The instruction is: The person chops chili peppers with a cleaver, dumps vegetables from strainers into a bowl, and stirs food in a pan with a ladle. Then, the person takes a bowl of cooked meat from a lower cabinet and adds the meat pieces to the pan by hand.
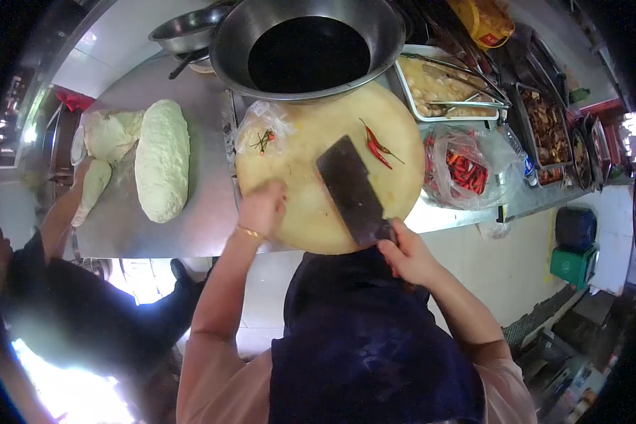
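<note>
My right hand (408, 256) is closed round the handle of a dark cleaver (350, 189), whose broad blade lies over the round cutting board (304, 230). My left hand (263, 207) is at the board's left side with its fingers curled; whatever they hold, if anything, is hidden. Red chillies (378, 150) lie on the board to the right of the blade. At the board's upper left is a clear plastic bag (260, 116) with green and red stem pieces (264, 141) on it.
A large metal bowl (222, 53) of dark liquid stands behind the board. To the right are a white tray (412, 85) of food and a bag of red chillies (466, 173). Left are a long dough piece (164, 161) and a co-worker's arm (60, 212).
</note>
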Motion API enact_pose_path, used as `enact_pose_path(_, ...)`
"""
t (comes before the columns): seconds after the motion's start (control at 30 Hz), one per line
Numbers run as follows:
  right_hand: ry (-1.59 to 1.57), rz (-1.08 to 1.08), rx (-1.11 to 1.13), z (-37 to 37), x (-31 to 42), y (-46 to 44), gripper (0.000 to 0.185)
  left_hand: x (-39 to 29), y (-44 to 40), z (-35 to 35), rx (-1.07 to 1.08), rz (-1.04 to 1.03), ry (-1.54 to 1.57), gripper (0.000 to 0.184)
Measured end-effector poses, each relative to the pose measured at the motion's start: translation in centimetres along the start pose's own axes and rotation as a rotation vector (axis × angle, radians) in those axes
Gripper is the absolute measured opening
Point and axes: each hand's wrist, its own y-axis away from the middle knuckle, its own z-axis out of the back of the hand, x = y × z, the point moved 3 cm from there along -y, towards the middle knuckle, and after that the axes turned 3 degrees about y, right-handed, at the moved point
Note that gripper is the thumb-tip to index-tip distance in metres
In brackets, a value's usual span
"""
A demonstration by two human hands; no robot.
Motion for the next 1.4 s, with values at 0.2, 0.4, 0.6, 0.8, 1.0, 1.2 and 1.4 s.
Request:
enact_pose_path(0.2, -0.017, 0.039, -0.136, 1.7, -2.6, 5.9, 0.028, 1.9, -9.3, 3.5, -0.355, -0.039, -0.122, 0.016)
enact_pose_path(0.4, -0.028, -0.097, -0.306, 2.1, -5.7, 10.3, 0.025, -7.3, -11.1, -1.8, -0.201, -0.433, 0.023, 0.012)
enact_pose_path(0.6, 0.067, -0.082, -0.325, 1.5, -6.6, 11.7, 0.029, -11.1, -15.1, -8.0, 0.094, -0.525, -0.176, 0.015)
enact_pose_path(0.8, 0.203, 0.078, -0.254, 1.1, -5.2, 10.7, 0.031, -10.6, -15.9, -6.8, 0.113, -0.5, -0.22, 0.017)
enact_pose_path(1.0, 0.17, 0.231, 0.038, 0.6, -0.8, 5.7, 0.031, -8.4, -9.8, 1.7, -0.407, -0.062, 0.372, 0.019)
enact_pose_path(1.2, 0.114, 0.103, 0.013, 0.3, -1.2, 1.2, 0.03, -5.1, 3.0, 0.3, -0.275, 0.03, 0.029, 0.01)
enact_pose_path(1.4, 0.45, 0.168, -0.044, 0.4, 0.9, 3.1, 0.032, -6.4, 5.7, -2.6, -0.308, -0.009, -0.057, 0.012)
